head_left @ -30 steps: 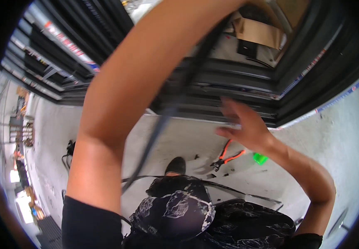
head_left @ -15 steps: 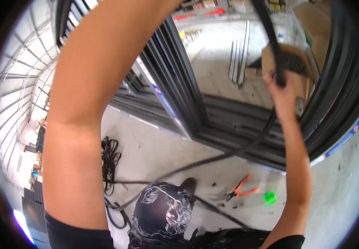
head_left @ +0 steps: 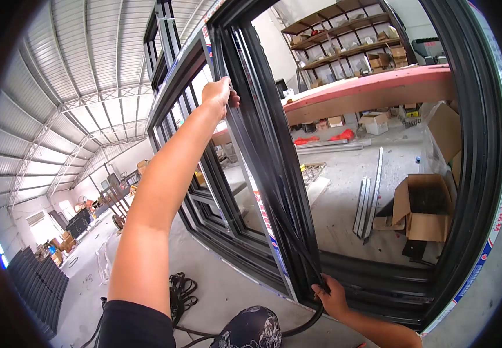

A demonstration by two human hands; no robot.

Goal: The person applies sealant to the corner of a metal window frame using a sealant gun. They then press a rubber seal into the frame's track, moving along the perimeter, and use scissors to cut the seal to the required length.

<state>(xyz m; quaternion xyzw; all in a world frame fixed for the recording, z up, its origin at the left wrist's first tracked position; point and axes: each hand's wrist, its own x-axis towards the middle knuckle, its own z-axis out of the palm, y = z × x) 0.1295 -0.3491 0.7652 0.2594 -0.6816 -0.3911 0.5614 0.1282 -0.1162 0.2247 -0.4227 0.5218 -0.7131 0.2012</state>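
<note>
On my feed, the right hand pinches the black strip near the foot of the dark upright; it runs up toward the left hand, whose fingers curl around something I can't quite tell.

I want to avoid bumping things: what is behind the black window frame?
Behind the window frame, metal strips, an open cardboard box and a reddish board are visible. Whatever the frame's bars cover is hidden.
</note>
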